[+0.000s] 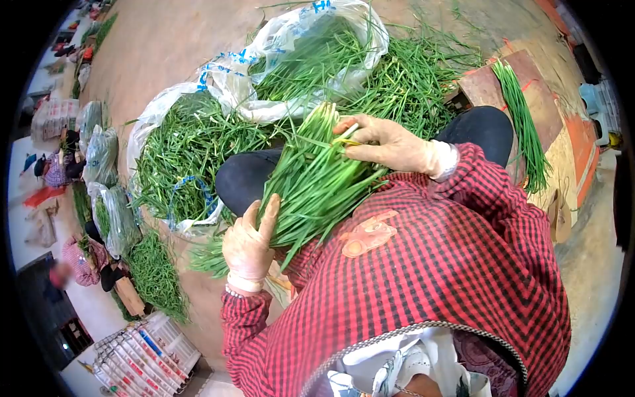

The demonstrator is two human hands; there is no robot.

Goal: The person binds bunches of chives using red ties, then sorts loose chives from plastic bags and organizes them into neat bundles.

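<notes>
So the bunch (311, 188) of greens sits mid-frame across the lap, pale ends up top, leaves fanning toward lower left. The right hand (390, 142), gloved, looks like it's pinching a pale stalk (348, 131) up at those ends, with a yellowish bit right by the fingers. The left hand (248, 248), also gloved, is against the leafy side with fingers stretched out; can't tell if it's really gripping.

My guess is this is the picking-over step: bad bits out, ends lined up. Next move probably calls for pulling that stalk free without messing up the rest, left hand steadying.

Loose greens fill the open bags (264, 111) at upper left and centre, and a neat bundle (522, 126) lies at upper right.
</notes>
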